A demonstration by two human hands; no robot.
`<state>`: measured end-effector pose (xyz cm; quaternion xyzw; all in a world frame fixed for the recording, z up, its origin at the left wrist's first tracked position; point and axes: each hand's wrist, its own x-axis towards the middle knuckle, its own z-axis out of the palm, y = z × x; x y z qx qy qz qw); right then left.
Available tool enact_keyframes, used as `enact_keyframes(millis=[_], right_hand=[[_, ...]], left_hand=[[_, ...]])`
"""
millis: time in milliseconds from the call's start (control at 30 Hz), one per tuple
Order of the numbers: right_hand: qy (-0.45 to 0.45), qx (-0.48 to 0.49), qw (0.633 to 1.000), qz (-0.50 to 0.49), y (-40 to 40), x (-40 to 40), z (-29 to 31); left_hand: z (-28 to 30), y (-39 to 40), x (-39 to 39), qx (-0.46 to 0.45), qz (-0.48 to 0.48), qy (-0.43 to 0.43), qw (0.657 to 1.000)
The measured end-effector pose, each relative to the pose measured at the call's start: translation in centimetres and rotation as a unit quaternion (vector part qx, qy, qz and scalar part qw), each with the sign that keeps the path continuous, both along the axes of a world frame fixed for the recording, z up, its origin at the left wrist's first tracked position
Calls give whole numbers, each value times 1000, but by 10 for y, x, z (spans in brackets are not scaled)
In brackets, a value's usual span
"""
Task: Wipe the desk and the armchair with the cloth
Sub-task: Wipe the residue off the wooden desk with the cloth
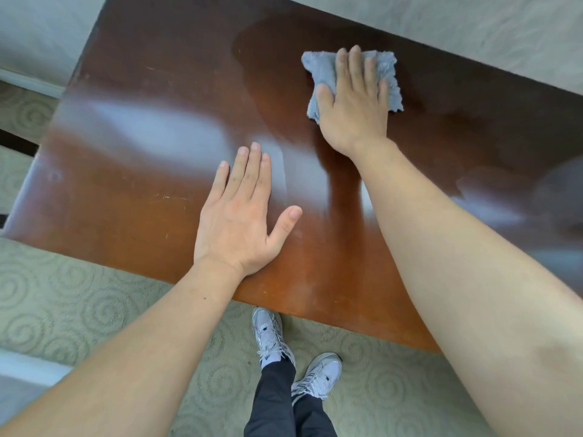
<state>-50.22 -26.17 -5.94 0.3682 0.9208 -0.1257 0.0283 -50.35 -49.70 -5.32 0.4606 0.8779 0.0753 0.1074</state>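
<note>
1. Fingers [358, 67] of the right hand [353, 105] lie spread and flat on the cloth [315, 66], pressing it down onto the desk [142, 89]; they are not curled around it.
2. That grey, fuzzy cloth is bunched into a rough square on the far right part of the desk top, its edges showing to the left, right and far side of the hand.
3. Around and to the left of the cloth the dark brown wood shows a darker, damp-looking patch.
4. Nearer and further left, the left hand [243, 212] rests palm down on the bare wood, fingers straight and close together, thumb splayed to the right, holding nothing.
5. Pale glare streaks the desk beside this hand.
6. Below the near desk edge, two grey sneakers [268, 335] and dark trousers [284, 402] stand on a swirl-patterned carpet [79, 310].
</note>
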Motion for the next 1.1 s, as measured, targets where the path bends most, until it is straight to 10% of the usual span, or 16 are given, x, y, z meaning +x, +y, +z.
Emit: enact_keyframes(millis=[167,400,733,1100], right_hand=[[16,-15,989,149,-32,47,5],[9,-43,992,119,-67,155,5],[20,-13,999,-49,31,-11,0],[28,-22,978,204,-31,24,5]], left_hand=[[1,-1,0,-5,-1,5,1000],[0,-1,0,-4,-3,6,1000],[-2,0,-1,-5,-2,13,1000],[-2,-1,-1,0,-2,14,1000]])
